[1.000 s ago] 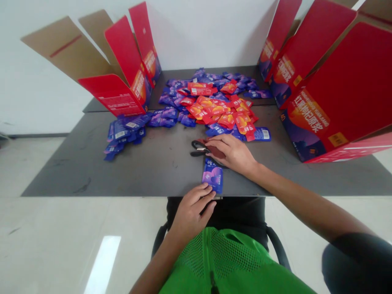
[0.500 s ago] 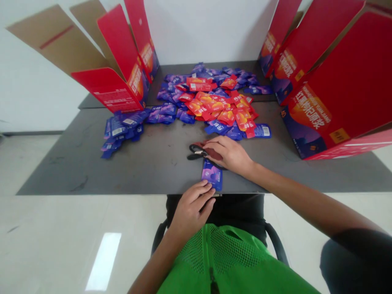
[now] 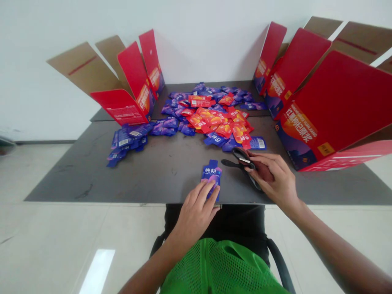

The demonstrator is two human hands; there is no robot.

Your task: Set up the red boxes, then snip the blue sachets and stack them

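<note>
A blue-purple sachet point(image 3: 211, 170) with a narrow neck lies flat near the table's front edge. My left hand point(image 3: 197, 208) rests on its lower part, fingers stretched out and lying flat. To the right, my right hand point(image 3: 274, 177) is closed around a black and reddish-brown strap-like item point(image 3: 252, 179). The item has a dark loop, a loose black end and a small pale piece; its exact kind is unclear, and my fingers cover part of it.
A heap of red-orange sachets point(image 3: 208, 117) and blue sachets point(image 3: 180, 100) lies at the table's back middle. More blue sachets point(image 3: 127, 141) lie left. Open red cartons stand at the left point(image 3: 116, 102) and right point(image 3: 330, 114) on the grey table point(image 3: 159, 171).
My right hand has moved right, off the sachet, carrying the black and reddish-brown item. The sachet's upper part now shows, and my left fingers reach further onto it. The view has tilted upward.
</note>
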